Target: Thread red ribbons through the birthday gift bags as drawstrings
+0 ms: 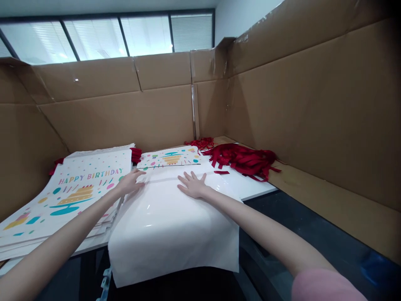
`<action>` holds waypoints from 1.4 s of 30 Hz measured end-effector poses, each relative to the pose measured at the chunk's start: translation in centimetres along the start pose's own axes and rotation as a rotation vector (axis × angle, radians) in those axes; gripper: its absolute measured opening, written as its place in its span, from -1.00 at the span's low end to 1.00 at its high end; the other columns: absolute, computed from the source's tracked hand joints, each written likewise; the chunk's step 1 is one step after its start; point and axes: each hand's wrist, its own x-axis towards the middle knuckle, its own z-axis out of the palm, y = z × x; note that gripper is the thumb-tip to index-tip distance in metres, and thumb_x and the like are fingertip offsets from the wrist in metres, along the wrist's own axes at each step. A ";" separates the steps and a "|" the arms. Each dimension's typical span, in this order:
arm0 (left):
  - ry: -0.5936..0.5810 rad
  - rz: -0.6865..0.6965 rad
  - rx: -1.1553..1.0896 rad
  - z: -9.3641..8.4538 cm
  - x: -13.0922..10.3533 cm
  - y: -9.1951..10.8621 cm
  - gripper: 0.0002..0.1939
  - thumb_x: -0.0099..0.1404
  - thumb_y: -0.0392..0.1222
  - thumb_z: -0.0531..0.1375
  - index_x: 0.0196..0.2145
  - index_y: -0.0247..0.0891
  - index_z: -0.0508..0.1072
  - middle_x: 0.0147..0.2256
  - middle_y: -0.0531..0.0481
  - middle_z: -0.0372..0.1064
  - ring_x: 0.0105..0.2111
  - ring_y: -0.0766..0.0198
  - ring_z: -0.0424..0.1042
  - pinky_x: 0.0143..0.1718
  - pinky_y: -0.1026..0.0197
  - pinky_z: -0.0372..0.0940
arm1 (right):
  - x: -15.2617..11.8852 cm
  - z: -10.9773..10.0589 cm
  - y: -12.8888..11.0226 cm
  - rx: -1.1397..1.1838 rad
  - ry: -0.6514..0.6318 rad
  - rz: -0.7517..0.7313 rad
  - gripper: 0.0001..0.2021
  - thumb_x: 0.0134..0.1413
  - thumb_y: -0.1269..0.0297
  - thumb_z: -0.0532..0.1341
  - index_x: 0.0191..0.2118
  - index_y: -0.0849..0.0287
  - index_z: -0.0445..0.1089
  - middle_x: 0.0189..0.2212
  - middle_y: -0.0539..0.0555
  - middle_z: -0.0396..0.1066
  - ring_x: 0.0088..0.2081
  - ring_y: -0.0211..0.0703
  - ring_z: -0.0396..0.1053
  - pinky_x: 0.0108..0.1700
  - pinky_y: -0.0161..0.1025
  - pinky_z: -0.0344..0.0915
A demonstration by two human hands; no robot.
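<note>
A large white glossy sheet [175,221] lies before me, its near end drooping over the table's front edge. My right hand [192,184] rests flat on it with fingers spread. At its left side is my left hand [130,182], fingers apart, thumb and fingertips by the sheet's edge; no object shows in its grasp. Just beyond the sheet's far edge shows a printed panel [172,157] with an upside-down cake picture. To the left lies a stack of "Happy Birthday" printed sheets [78,184], with dark red ribbon showing at its far corners.
A heap of dark red ribbon strips [241,159] lies at the back right, and a smaller red bundle [202,143] sits behind it. One short red strip [221,172] lies apart. Cardboard walls [163,113] enclose the back and sides. A dark surface [291,217] extends to the right.
</note>
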 end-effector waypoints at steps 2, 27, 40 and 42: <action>0.032 0.061 -0.022 0.3 1.7 1.7 -0.54 0.18 0.01 0.07 0.02 -0.15 0.32 -0.01 -0.05 0.21 -0.33 0.23 0.39 -0.27 0.19 0.26 | 0.7 -0.1 0.0 0.018 0.001 -0.008 -0.37 0.15 -0.17 -0.29 0.30 -0.13 -0.21 0.32 0.06 -0.37 0.29 0.27 -0.45 -0.02 0.56 -0.58; 0.141 0.310 -0.137 6.8 7.4 10.4 -0.65 0.36 -0.14 -0.09 -0.05 -0.19 0.40 -0.11 -0.08 0.32 -0.11 0.14 0.27 -0.04 0.09 0.18 | -2.2 -1.8 8.3 -0.009 0.089 0.020 -0.39 0.20 -0.11 -0.27 0.30 0.00 -0.12 0.32 0.08 -0.31 0.31 0.12 -0.37 0.19 0.26 -0.36; 0.133 0.301 -0.087 6.7 7.5 10.7 -0.67 0.34 -0.19 -0.09 -0.08 -0.19 0.40 -0.15 -0.08 0.33 -0.14 0.14 0.28 -0.10 0.10 0.18 | -2.3 -1.5 8.2 -0.013 0.126 0.028 -0.40 0.21 -0.09 -0.27 0.29 0.00 -0.09 0.32 0.09 -0.29 0.30 0.11 -0.35 0.16 0.34 -0.39; 0.123 0.290 -0.061 6.4 7.9 11.1 -0.70 0.32 -0.21 -0.07 -0.15 -0.22 0.42 -0.20 -0.09 0.34 -0.17 0.13 0.30 -0.13 0.11 0.19 | -2.3 -1.5 8.2 -0.005 0.131 0.026 -0.41 0.22 -0.08 -0.26 0.29 0.00 -0.07 0.32 0.10 -0.28 0.30 0.11 -0.35 0.15 0.36 -0.39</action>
